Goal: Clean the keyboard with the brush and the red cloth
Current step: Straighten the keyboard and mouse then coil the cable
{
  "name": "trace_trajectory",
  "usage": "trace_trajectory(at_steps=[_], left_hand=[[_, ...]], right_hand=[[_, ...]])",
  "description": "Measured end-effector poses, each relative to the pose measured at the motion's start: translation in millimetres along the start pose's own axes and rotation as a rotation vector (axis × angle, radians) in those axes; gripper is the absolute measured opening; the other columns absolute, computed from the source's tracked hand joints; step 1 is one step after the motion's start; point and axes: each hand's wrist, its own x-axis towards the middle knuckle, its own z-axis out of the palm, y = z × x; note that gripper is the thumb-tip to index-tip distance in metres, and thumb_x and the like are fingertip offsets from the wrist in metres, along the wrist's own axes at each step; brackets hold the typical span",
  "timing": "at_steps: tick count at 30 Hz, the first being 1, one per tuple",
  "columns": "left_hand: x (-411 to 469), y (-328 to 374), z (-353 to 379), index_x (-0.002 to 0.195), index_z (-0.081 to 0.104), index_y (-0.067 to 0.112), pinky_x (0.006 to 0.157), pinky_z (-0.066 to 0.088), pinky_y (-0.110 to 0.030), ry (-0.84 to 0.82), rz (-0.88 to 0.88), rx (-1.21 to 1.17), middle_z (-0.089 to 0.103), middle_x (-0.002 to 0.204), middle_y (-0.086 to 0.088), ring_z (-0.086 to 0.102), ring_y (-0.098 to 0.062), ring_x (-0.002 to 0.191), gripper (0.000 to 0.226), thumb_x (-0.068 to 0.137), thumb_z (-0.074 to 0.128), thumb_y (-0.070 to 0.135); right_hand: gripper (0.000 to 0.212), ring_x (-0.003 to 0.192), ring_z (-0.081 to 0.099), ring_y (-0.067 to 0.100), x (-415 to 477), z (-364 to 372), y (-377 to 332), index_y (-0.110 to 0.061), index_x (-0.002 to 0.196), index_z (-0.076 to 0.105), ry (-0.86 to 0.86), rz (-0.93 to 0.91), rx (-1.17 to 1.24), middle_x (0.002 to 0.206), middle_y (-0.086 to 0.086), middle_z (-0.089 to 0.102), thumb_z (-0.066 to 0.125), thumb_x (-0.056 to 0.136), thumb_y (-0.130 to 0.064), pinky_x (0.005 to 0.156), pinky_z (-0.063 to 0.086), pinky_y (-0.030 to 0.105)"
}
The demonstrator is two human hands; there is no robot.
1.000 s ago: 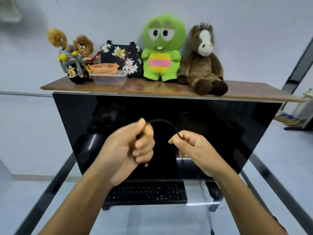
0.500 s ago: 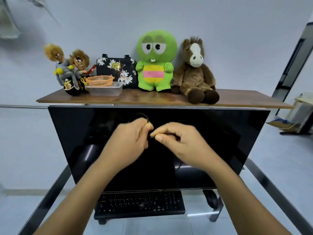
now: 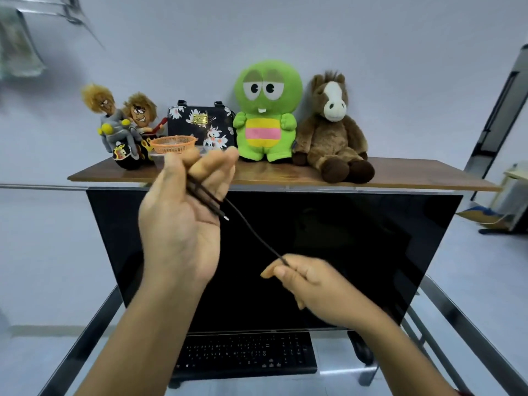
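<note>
A black keyboard (image 3: pixel 245 354) lies low on the glass table, below a large dark monitor (image 3: pixel 343 252). A thin black cable (image 3: pixel 251 231) stretches between my hands in front of the screen. My left hand (image 3: pixel 183 221) is raised, palm toward me, with a folded loop of the cable and its small plug between the fingers. My right hand (image 3: pixel 311 284) is lower and pinches the cable's other stretch. No brush or red cloth is in view.
A black mouse (image 3: pixel 363 350) sits right of the keyboard. A wooden shelf (image 3: pixel 400 175) above the monitor carries two dolls, an orange basket (image 3: pixel 173 144) on a clear box, a floral bag (image 3: pixel 200 124), a green plush (image 3: pixel 267 110) and a brown horse plush (image 3: pixel 331 130). Metal table rails (image 3: pixel 463 324) run along both sides.
My hands were close together on the cable; now the left hand has risen and opened toward me, and the right hand has dropped down and right, pulling the cable taut.
</note>
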Motion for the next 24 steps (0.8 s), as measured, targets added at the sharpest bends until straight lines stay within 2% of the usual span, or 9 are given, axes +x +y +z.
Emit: trace_trajectory(at_steps=[3, 5, 6, 9, 12, 15, 18, 21, 24], left_hand=[[8.5, -28.1, -26.2, 0.095, 0.062, 0.016, 0.088, 0.051, -0.031, -0.169, 0.297, 0.992, 0.075, 0.093, 0.002, 0.068, -0.016, 0.096, 0.022, 0.101, 0.045, 0.028], [-2.8, -44.1, -43.0, 0.085, 0.058, 0.021, 0.081, 0.051, -0.034, -0.422, 0.256, 1.519, 0.072, 0.087, 0.004, 0.066, -0.021, 0.093, 0.024, 0.099, 0.043, 0.032], [-11.2, -49.5, -47.1, 0.079, 0.055, 0.021, 0.075, 0.051, -0.034, -0.481, 0.145, 1.58, 0.07, 0.078, 0.002, 0.066, -0.023, 0.087, 0.029, 0.1, 0.041, 0.035], [-38.3, -54.4, -41.7, 0.072, 0.052, 0.011, 0.066, 0.054, -0.032, -0.437, -0.423, 1.22, 0.059, 0.047, -0.009, 0.059, -0.023, 0.047, 0.049, 0.101, 0.033, 0.045], [-58.3, -46.7, -26.6, 0.071, 0.048, 0.008, 0.067, 0.058, -0.04, -0.368, -0.716, 0.791, 0.035, 0.041, -0.005, 0.033, -0.019, 0.033, 0.047, 0.1, 0.036, 0.044], [-60.9, -41.4, -8.4, 0.076, 0.049, 0.01, 0.061, 0.054, -0.034, -0.158, -0.757, 0.237, 0.03, 0.047, 0.001, 0.03, -0.014, 0.036, 0.034, 0.099, 0.042, 0.034], [-42.6, -47.8, 0.9, 0.077, 0.052, 0.01, 0.067, 0.06, -0.032, 0.087, -0.579, -0.062, 0.045, 0.049, 0.002, 0.052, -0.012, 0.041, 0.03, 0.099, 0.044, 0.03], [-23.9, -59.0, -6.8, 0.086, 0.058, 0.006, 0.077, 0.058, -0.03, 0.086, -0.342, 0.229, 0.07, 0.066, -0.005, 0.072, -0.018, 0.07, 0.028, 0.1, 0.046, 0.027], [-29.3, -71.4, -29.5, 0.077, 0.061, 0.013, 0.067, 0.047, -0.013, -0.305, -0.102, 1.139, 0.073, 0.068, 0.007, 0.067, -0.001, 0.067, 0.028, 0.099, 0.05, 0.028]], right_hand=[[0.028, 0.09, 0.062, -0.004, -3.1, 4.8, -9.3, -0.027, 0.113, 0.063, -0.063, -0.056, -0.159, 0.095, -0.027, 0.065, 0.04, 0.101, -0.037, 0.076, 0.05, 0.018], [0.025, 0.095, 0.063, 0.004, -1.7, -0.3, -21.1, -0.023, 0.11, 0.066, -0.027, -0.143, -0.235, 0.102, -0.011, 0.069, 0.045, 0.1, -0.033, 0.084, 0.051, 0.026], [0.022, 0.093, 0.063, 0.004, -0.3, -6.6, -25.6, -0.02, 0.106, 0.068, 0.016, -0.185, -0.244, 0.099, -0.008, 0.07, 0.05, 0.099, -0.029, 0.083, 0.05, 0.023], [0.011, 0.081, 0.063, 0.001, 6.2, -36.7, -27.0, -0.017, 0.095, 0.071, 0.171, -0.193, -0.186, 0.086, -0.01, 0.07, 0.061, 0.093, -0.02, 0.075, 0.049, 0.016], [0.01, 0.065, 0.058, 0.002, 6.2, -54.5, -12.7, -0.02, 0.088, 0.071, 0.257, -0.086, -0.081, 0.074, -0.007, 0.066, 0.063, 0.092, -0.025, 0.064, 0.047, 0.02], [0.019, 0.059, 0.054, -0.003, 2.4, -36.2, 5.0, -0.022, 0.08, 0.066, 0.246, -0.058, -0.019, 0.063, -0.016, 0.062, 0.056, 0.097, -0.022, 0.059, 0.04, 0.015], [0.021, 0.057, 0.048, -0.006, -2.1, -7.5, 11.6, -0.027, 0.087, 0.063, 0.165, -0.005, -0.011, 0.061, -0.023, 0.056, 0.047, 0.101, -0.024, 0.06, 0.034, 0.013], [0.024, 0.075, 0.056, -0.011, -11.6, 7.0, 7.2, -0.019, 0.11, 0.062, -0.098, 0.076, -0.17, 0.082, -0.021, 0.063, 0.041, 0.103, -0.027, 0.064, 0.04, 0.009], [0.025, 0.095, 0.061, 0.014, -17.1, 1.0, -4.5, -0.015, 0.108, 0.063, -0.132, -0.068, -0.391, 0.105, 0.001, 0.066, 0.044, 0.101, -0.029, 0.083, 0.051, 0.031]])
